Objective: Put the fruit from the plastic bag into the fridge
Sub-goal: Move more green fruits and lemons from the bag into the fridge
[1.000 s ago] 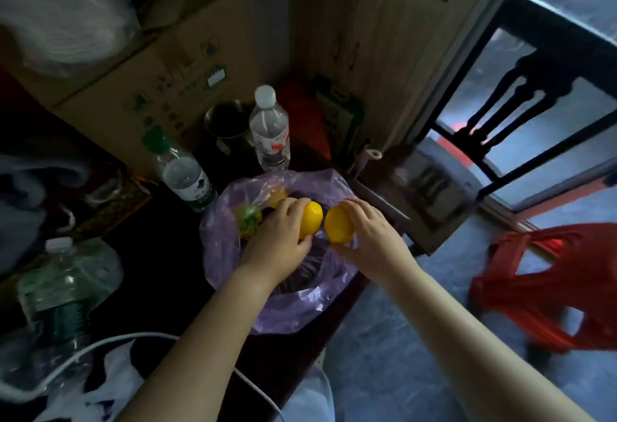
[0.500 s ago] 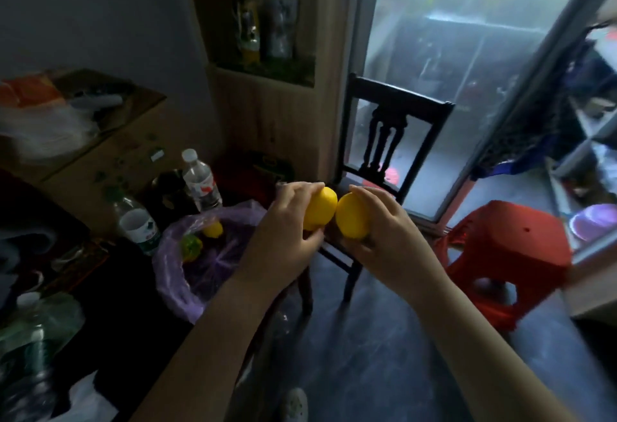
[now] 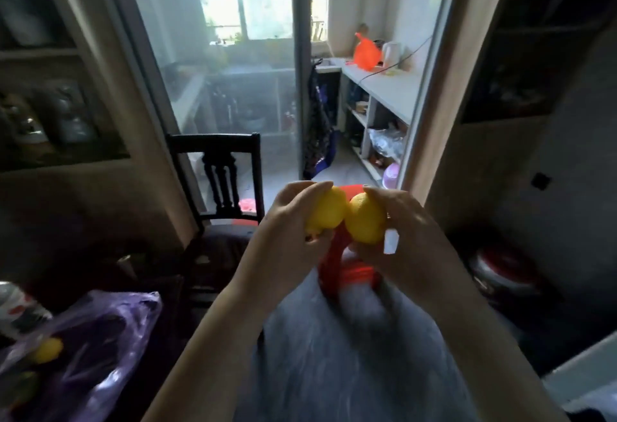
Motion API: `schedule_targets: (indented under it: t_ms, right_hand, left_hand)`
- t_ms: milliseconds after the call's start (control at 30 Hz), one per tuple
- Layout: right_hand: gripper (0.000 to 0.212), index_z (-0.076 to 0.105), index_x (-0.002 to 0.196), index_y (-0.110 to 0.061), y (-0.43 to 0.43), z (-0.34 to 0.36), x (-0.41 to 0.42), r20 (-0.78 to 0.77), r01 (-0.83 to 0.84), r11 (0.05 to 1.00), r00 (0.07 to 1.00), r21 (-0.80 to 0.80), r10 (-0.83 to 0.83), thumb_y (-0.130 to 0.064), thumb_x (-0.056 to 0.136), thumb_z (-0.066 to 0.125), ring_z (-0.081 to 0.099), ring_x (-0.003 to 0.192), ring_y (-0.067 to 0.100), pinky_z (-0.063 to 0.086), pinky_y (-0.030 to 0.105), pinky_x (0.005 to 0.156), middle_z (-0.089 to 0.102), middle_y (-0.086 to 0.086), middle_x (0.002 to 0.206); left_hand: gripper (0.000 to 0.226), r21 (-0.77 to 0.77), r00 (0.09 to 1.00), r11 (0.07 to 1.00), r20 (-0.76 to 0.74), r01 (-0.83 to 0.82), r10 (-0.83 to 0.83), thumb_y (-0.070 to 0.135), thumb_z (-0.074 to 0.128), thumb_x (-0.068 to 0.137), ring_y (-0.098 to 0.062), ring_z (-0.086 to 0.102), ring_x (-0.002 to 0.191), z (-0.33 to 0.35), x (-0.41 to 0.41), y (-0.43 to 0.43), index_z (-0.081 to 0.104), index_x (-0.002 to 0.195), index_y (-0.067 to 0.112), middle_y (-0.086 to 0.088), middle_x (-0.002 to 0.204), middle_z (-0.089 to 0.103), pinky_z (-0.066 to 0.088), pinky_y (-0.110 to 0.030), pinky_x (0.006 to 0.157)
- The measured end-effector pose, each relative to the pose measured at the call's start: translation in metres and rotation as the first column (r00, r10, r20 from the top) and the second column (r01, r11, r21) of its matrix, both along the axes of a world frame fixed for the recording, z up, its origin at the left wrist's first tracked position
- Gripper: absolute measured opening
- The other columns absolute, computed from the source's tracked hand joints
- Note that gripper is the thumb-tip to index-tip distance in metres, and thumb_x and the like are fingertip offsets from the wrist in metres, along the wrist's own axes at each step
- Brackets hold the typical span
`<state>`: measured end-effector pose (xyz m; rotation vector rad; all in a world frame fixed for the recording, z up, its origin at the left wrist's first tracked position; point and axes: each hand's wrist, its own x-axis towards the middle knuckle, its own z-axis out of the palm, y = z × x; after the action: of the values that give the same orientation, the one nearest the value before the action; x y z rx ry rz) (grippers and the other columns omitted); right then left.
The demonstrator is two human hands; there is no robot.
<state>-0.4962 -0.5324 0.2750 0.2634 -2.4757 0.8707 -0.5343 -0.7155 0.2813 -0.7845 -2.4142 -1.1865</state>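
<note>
My left hand (image 3: 287, 234) grips one yellow fruit (image 3: 329, 211) and my right hand (image 3: 405, 238) grips a second yellow fruit (image 3: 365, 219). I hold the two side by side in front of me, touching, above the grey floor. The purple plastic bag (image 3: 100, 341) lies open on the dark table at the lower left. Inside it another yellow fruit (image 3: 46, 350) shows, with something greenish and blurred below it. No fridge can be made out for certain.
A dark wooden chair (image 3: 220, 174) stands just left of my hands. A red plastic stool (image 3: 347, 274) sits on the floor behind them. Beyond is a glass sliding door (image 3: 233, 88) and a doorway to a room with white shelves (image 3: 377, 94). A bottle (image 3: 16, 308) stands at the left edge.
My view has swung right and up, away from the table. Both hands lifted the two yellow fruits out of the bag, which now sits at the lower left.
</note>
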Motion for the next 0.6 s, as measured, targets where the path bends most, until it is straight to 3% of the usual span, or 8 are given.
schedule_targets:
  t_ms: [67,133,233,267,333,467,600]
  right_hand:
    - [0.068,0.043,0.13,-0.037,0.011,0.003,0.023,0.044,0.078,0.995,0.996,-0.056,-0.076,-0.042,0.071,0.077,0.046,0.111,-0.002,0.04,0.011,0.086,0.043,-0.021,0.124]
    - [0.073,0.041,0.134,-0.032,0.019,0.004,0.046,0.073,0.157,0.985,0.986,-0.067,-0.152,-0.047,0.071,0.075,0.048,0.115,0.005,0.046,0.028,0.093,0.045,-0.014,0.13]
    - [0.087,0.037,0.134,-0.036,0.026,0.004,0.078,0.125,0.249,0.966,0.963,-0.065,-0.24,-0.079,0.061,0.055,0.043,0.117,0.001,0.044,0.03,0.095,0.039,-0.021,0.133]
    - [0.088,0.037,0.134,-0.037,0.029,0.004,0.089,0.13,0.275,0.96,0.955,-0.059,-0.266,-0.081,0.059,0.053,0.04,0.117,-0.002,0.042,0.03,0.096,0.036,-0.025,0.132]
    - [0.085,0.037,0.136,-0.033,0.039,0.002,0.111,0.132,0.332,0.942,0.937,-0.049,-0.324,-0.071,0.064,0.061,0.036,0.117,-0.003,0.041,0.032,0.099,0.035,-0.024,0.131]
    - [0.079,0.037,0.139,-0.026,0.06,0.005,0.163,0.089,0.463,0.884,0.88,0.059,-0.467,-0.047,0.072,0.073,0.037,0.122,0.004,0.037,0.027,0.1,0.041,-0.009,0.142]
    - [0.079,0.038,0.139,-0.021,0.082,0.017,0.217,0.051,0.552,0.827,0.827,0.109,-0.559,-0.042,0.072,0.074,0.041,0.122,0.009,0.034,0.023,0.096,0.043,-0.003,0.141]
  left_hand:
    - [0.061,0.011,0.994,0.994,0.015,0.106,-0.106,0.009,0.073,0.075,-0.014,0.056,0.109,0.001,0.003,0.017,0.052,0.129,0.029,0.006,0.127,0.046,0.054,-0.033,0.083]
    - [0.063,0.004,0.981,0.981,0.022,0.192,-0.192,0.01,0.074,0.075,-0.016,0.056,0.11,-0.001,0.007,0.031,0.051,0.13,0.031,0.007,0.128,0.046,0.055,-0.033,0.083]
    - [0.063,-0.046,0.958,0.958,-0.011,0.284,-0.285,0.012,0.075,0.076,-0.012,0.053,0.108,-0.007,0.019,0.051,0.05,0.13,0.033,0.007,0.128,0.048,0.05,-0.022,0.081]
    - [0.063,-0.059,0.951,0.95,-0.014,0.308,-0.309,0.013,0.075,0.076,-0.01,0.053,0.106,-0.007,0.025,0.058,0.05,0.131,0.033,0.009,0.128,0.048,0.048,-0.017,0.08]
    - [0.063,-0.064,0.932,0.93,-0.003,0.362,-0.363,0.015,0.074,0.077,-0.009,0.053,0.104,-0.006,0.041,0.072,0.049,0.132,0.033,0.01,0.129,0.048,0.047,-0.017,0.078]
    - [0.064,-0.078,0.889,0.887,-0.021,0.455,-0.458,0.018,0.073,0.078,-0.013,0.05,0.113,0.002,0.082,0.102,0.047,0.135,0.032,0.009,0.133,0.046,0.047,-0.029,0.087]
    - [0.065,-0.106,0.843,0.844,-0.067,0.526,-0.534,0.016,0.074,0.077,-0.014,0.05,0.115,0.018,0.124,0.136,0.047,0.136,0.026,0.004,0.133,0.047,0.044,-0.025,0.089]
